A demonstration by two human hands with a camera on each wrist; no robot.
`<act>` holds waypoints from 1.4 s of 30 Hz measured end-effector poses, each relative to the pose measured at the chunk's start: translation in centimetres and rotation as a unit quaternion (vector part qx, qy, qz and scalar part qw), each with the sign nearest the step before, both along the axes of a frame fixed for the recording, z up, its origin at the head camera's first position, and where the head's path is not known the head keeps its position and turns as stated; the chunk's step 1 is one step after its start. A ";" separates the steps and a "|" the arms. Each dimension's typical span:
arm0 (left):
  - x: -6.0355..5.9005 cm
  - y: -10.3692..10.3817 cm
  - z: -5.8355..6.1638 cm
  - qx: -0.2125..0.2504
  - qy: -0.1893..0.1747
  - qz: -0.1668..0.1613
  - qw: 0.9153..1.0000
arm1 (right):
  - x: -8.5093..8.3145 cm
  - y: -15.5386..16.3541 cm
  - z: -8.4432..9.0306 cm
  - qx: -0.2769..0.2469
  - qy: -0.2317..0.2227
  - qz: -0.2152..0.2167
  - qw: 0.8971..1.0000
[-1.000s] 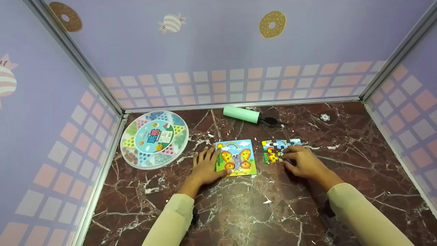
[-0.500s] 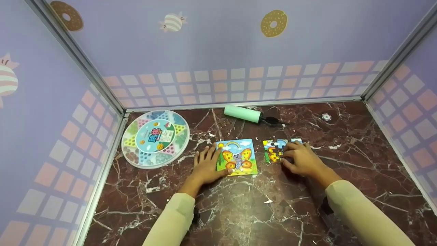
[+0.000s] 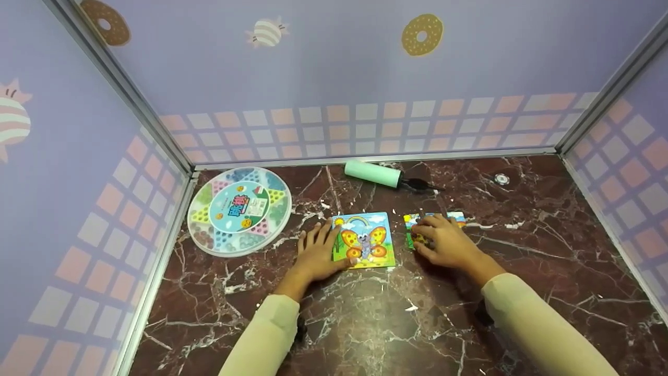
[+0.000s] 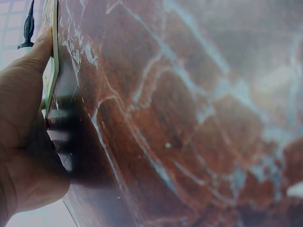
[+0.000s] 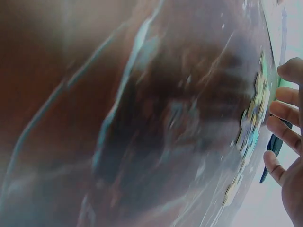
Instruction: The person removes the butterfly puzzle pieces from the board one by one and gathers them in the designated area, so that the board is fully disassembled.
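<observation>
In the head view a square butterfly picture board (image 3: 368,237) lies flat on the dark marbled surface. My left hand (image 3: 315,256) rests on its left edge, fingers extended and thumb across the lower corner; the left wrist view shows that thumb (image 4: 40,49) on top of the board. To the right lie several jigsaw pieces (image 3: 409,223), laid close together in a colourful patch. Over them is my right hand (image 3: 443,243), hiding most of the patch. In the right wrist view its fingers (image 5: 286,111) are spread and loosely bent above the pieces (image 5: 255,113), with nothing between them.
A round Chinese checkers case (image 3: 240,211) stands at the left. Behind the board lies a mint-green cylinder (image 3: 373,174) with a black tapered end, like a balloon pump. A small round chip (image 3: 502,179) lies at the back right. Patterned walls (image 3: 313,68) enclose three sides.
My right hand has moved left over the jigsaw pieces, uncovering some at the right and covering those at the left. The left hand stays on the board.
</observation>
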State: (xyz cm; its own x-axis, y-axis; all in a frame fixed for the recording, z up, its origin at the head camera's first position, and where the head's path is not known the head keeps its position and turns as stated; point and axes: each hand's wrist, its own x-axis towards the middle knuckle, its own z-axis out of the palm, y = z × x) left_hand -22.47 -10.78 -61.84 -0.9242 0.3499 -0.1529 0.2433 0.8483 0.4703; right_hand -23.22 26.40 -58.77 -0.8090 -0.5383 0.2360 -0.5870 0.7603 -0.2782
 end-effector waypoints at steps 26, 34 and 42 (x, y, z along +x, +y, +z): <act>0.2 0.1 0.1 0.011 0.002 -0.003 1.000 | -0.9 -5.8 -0.5 0.012 -0.044 0.025 0.999; 0.1 0.1 -0.2 -0.001 0.008 0.005 1.000 | -0.9 -6.5 -0.4 0.007 -0.039 0.024 0.999; 0.1 0.2 0.0 -0.001 0.003 0.003 1.000 | -1.0 -7.4 -0.4 0.011 -0.042 0.028 0.999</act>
State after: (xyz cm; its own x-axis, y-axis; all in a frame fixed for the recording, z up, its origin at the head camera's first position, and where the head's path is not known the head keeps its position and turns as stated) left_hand -22.38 -10.63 -61.80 -0.9274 0.3435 -0.1477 0.2409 0.8510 0.4666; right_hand -24.25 19.03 -59.21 -0.7934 -0.5883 0.1566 -0.6049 0.7331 -0.3108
